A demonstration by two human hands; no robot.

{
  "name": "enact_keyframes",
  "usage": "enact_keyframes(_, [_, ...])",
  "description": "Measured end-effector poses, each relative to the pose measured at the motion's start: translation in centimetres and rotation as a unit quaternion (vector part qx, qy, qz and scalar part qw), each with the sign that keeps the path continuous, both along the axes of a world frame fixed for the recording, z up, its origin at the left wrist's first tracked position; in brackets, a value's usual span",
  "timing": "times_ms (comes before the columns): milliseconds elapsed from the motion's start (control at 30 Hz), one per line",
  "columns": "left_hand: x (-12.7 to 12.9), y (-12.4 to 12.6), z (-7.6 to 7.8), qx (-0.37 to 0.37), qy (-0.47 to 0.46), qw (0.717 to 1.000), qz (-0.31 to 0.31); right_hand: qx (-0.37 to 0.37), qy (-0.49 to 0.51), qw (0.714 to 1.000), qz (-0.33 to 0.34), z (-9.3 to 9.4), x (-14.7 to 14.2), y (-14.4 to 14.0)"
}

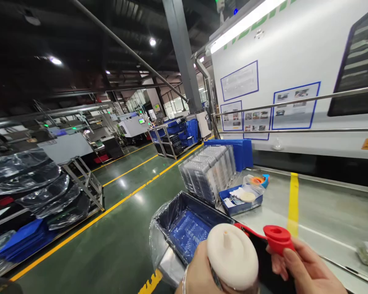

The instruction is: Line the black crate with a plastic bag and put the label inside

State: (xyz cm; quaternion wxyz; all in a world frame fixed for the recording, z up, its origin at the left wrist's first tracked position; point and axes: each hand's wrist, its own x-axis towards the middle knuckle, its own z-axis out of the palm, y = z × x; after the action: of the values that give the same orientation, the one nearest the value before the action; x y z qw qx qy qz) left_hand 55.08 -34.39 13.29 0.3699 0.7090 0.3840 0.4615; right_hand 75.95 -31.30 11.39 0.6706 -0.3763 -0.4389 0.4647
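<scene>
My left hand [198, 271] is wrapped round a bottle-like thing with a smooth, domed white top [234, 263]; a small nub sticks up from it, and its body is mostly hidden. A silvery bracelet shows at that wrist. Between thumb and fingers, my right hand [308, 269] pinches a round red rubbery cap [277, 237] with a hollow in its face. From this cap a red strap [251, 231] runs left behind the white top. Both hands are close together at the bottom of the view, in front of a plastic-lined bin [199, 203].
A small blue tray [243, 209] holds white pieces, with an orange-and-blue tape dispenser [265, 181] beside it. Stacked clear plastic trays [208, 169] stand behind. A large white machine [294, 53] with metal rails fills the right; a rack with plastic-covered trays [33, 179] is left.
</scene>
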Motion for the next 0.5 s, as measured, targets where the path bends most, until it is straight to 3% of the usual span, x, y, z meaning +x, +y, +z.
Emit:
enact_keyframes(67, [0.2, 0.2, 0.4, -0.046, -0.021, 0.999, -0.012, -0.006, -0.005, 1.000, 0.000, 0.5, -1.0, 0.7])
enact_keyframes(200, [0.5, 0.7, 1.3, -0.123, -0.163, 0.979, -0.021, 0.034, 0.005, 0.998, 0.050, 2.4, -2.5, 2.1])
enact_keyframes(367, [0.2, 1.1, 2.5, -0.086, -0.224, 0.971, 0.011, 0.069, 0.041, 0.993, 0.092, 5.1, -3.7, 3.8])
enact_keyframes(500, [0.3, 1.3, 3.6, -0.061, -0.247, 0.967, 0.019, 0.071, 0.061, 0.990, 0.108, 5.7, -4.2, 4.4])
